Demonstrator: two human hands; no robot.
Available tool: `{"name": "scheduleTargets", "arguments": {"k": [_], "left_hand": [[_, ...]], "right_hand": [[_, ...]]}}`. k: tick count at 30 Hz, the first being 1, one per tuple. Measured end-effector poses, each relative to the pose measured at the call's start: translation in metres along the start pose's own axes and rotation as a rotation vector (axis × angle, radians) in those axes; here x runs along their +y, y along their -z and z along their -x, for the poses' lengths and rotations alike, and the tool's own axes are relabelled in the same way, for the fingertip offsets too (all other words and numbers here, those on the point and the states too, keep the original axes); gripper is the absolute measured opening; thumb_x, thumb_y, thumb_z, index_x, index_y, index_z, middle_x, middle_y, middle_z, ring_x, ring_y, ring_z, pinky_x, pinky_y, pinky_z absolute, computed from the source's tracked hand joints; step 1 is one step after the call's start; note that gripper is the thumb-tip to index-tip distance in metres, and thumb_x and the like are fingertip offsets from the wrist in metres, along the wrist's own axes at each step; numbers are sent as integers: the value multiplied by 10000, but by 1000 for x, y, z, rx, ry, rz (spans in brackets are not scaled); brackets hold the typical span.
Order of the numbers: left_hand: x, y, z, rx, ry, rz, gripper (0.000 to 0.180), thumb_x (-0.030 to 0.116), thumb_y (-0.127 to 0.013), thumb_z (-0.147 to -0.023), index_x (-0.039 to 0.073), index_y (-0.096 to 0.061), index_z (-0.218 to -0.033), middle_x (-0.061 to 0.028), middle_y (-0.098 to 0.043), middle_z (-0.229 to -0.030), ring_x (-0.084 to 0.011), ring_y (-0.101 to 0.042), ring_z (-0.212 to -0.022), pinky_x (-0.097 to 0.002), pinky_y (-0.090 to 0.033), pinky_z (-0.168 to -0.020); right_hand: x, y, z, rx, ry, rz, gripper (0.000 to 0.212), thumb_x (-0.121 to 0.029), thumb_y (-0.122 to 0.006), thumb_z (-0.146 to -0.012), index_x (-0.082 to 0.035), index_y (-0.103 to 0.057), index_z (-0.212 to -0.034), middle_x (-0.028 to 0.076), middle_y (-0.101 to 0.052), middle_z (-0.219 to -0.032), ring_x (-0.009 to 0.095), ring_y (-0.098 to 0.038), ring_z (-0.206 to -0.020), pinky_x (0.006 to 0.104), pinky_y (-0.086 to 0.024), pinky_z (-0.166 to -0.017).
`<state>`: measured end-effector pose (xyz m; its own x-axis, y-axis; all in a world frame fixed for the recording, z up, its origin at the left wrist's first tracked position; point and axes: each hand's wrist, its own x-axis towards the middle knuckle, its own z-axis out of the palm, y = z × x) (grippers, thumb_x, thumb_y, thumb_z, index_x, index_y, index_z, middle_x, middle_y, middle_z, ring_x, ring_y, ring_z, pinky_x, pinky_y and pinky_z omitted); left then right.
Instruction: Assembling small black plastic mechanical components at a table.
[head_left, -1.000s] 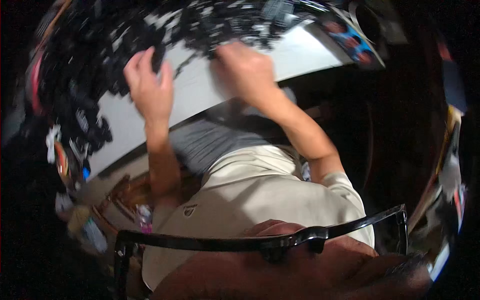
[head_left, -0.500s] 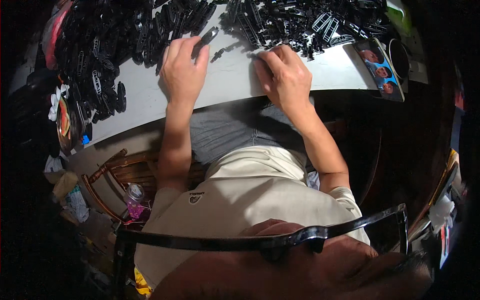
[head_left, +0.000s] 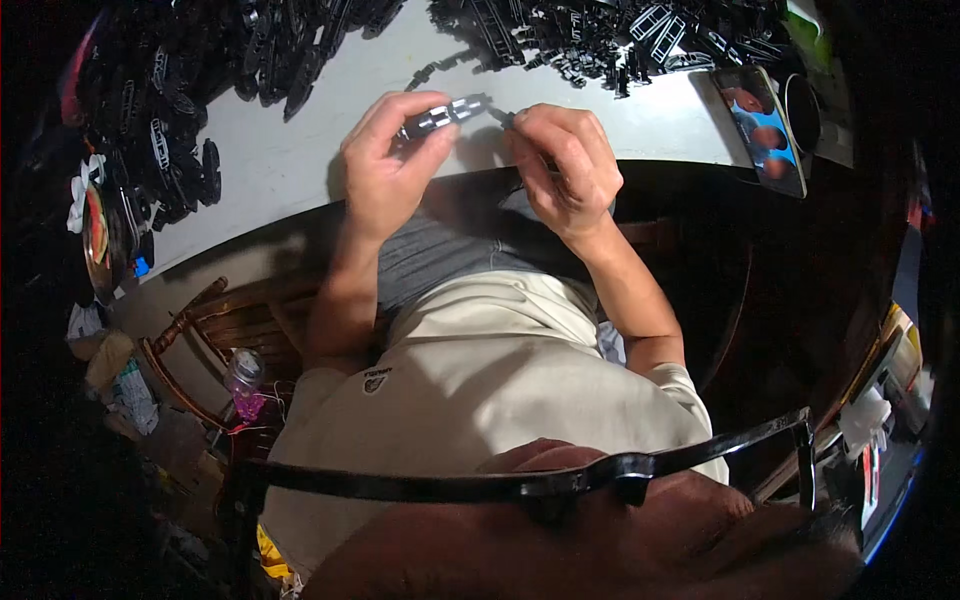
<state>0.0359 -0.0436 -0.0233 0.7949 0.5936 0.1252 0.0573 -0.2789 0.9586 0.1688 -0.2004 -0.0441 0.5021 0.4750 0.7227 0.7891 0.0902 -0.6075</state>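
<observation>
Table edge (head_left: 265,222) runs beneath left hand (head_left: 388,172) — black-and-silver piece (head_left: 430,121) gripped.

Brown wooden chair (head_left: 250,322) beside a brightly lit white table (head_left: 280,180)

This looks like a room in a home serving as a small workshop. Heaped elongated black plastic parts (head_left: 165,130) cover the far left corner of a plain white tabletop (head_left: 275,190), and a pile of smaller black plastic pieces (head_left: 580,45) lies along its far edge, toward the right. Homelier signs are a smartphone with a lit colour screen (head_left: 765,135) at the right end and a curved brown wooden chair (head_left: 185,320) below the near left edge.
</observation>
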Motion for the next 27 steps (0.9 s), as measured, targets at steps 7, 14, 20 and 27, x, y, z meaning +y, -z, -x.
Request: {"name": "scheduleTargets", "arguments": {"k": [7, 14, 20, 27], "left_hand": [[3, 14, -6, -292, 90, -90, 288, 12, -764, -906, 15, -712, -1190, -47, -738, -1110, -104, -664, -1001, -266, -532, -899], [0, 28, -10, -435, 149, -25, 297, 7, -719, -932, -5, -691, -1227, -68, -729, -1148, -116, -656, -1052, -272, -516, -944], [-4, 29, -16, -442, -19, -31, 277, 50, -719, -919, 35, -706, -1195, -57, -721, -1039, -92, -661, -874, -255, -542, -762], [0, 31, -18, -481, 34, -32, 276, 44, -705, -922, 33, -702, -1198, -47, -719, -1051, -93, -657, -879, -257, -545, -775]], "right_hand": [[-3, -2, -4, -81, -30, -62, 321, 40, -830, -708, -35, -728, -1003, 94, -730, -956, 267, -677, -796, 350, -543, -693], [-3, 2, -14, -220, -90, -189, 300, 26, -833, -691, -70, -757, -965, 76, -734, -950, 253, -686, -817, 348, -558, -710], [-4, 1, -14, -282, -6, -152, 337, 20, -826, -660, -74, -765, -978, 72, -723, -955, 246, -683, -822, 340, -562, -705], [1, 0, -10, -309, 40, -143, 396, 29, -819, -655, -73, -751, -1032, 71, -720, -1002, 244, -677, -831, 343, -559, -698]]}}
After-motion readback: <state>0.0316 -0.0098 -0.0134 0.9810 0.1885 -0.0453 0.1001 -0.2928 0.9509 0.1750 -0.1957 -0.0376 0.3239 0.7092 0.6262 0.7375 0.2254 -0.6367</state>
